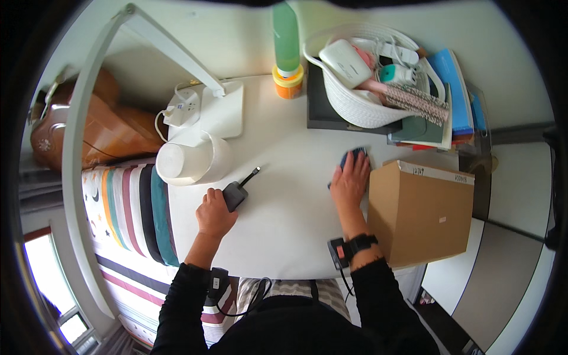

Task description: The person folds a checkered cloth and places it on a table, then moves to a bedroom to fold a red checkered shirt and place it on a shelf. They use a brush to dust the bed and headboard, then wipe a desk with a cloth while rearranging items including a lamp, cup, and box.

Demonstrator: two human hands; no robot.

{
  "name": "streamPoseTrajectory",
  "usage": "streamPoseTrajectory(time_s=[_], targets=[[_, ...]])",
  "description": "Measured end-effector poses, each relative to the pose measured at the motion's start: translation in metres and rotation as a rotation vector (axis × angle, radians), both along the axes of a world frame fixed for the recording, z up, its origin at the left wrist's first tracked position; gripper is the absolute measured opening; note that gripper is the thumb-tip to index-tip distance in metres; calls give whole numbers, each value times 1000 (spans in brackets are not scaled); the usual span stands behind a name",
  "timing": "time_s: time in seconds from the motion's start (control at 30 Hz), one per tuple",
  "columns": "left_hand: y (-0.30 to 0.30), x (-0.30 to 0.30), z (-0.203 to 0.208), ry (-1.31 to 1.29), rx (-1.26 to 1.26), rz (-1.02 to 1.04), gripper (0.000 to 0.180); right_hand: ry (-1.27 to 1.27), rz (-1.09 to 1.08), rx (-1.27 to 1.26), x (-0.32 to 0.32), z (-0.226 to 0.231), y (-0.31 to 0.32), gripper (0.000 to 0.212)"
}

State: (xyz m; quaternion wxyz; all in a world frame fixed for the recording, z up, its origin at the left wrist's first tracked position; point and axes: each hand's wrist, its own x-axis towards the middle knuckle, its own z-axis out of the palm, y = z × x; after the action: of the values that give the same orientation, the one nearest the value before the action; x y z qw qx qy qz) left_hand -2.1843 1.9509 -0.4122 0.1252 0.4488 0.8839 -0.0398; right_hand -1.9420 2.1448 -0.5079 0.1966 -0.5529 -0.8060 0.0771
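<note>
Left hand [215, 212] is gripping dark-grey boxy device [235, 196] jutting rightward, near left edge of white table [284, 236], right hand [350, 180] is covering dark-blue object [344, 160], hold unclear

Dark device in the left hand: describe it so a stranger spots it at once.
On the white table, left of the cardboard box, find the left hand. It holds the dark device, whose short black cable sets it apart from the white containers nearby.

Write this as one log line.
left hand: holds dark-grey boxy device, black cable; right hand: over dark-blue item, mostly hidden; nearby: brown cardboard box
</note>
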Motion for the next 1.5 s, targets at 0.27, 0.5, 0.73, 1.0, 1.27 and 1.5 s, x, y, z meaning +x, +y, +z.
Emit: streamPoseTrajectory(time_s=[0.27, 0.5, 0.73, 1.0, 1.27, 1.5], targets=[[10, 7, 38, 10, -75, -36, 66, 277, 500, -65, 7, 29, -104, 42], [180, 7, 96, -543, 800, -18, 74, 1310, 0, -1292, -25, 90, -69, 36], [299, -11, 129, -817, 1008, 90, 67, 1604, 133, -1493, -2, 175, -24, 42], [230, 12, 160, -1412, 1179, 121, 49, 1727, 55, -933, 4, 250, -11, 39], [129, 91, 165, -1905, 978, 329, 79, 610, 648, 96, -64, 275, -35, 44], [76, 87, 159, -1866, 727, 290, 71, 950, 510, -317, -93, 293, -15, 43]])
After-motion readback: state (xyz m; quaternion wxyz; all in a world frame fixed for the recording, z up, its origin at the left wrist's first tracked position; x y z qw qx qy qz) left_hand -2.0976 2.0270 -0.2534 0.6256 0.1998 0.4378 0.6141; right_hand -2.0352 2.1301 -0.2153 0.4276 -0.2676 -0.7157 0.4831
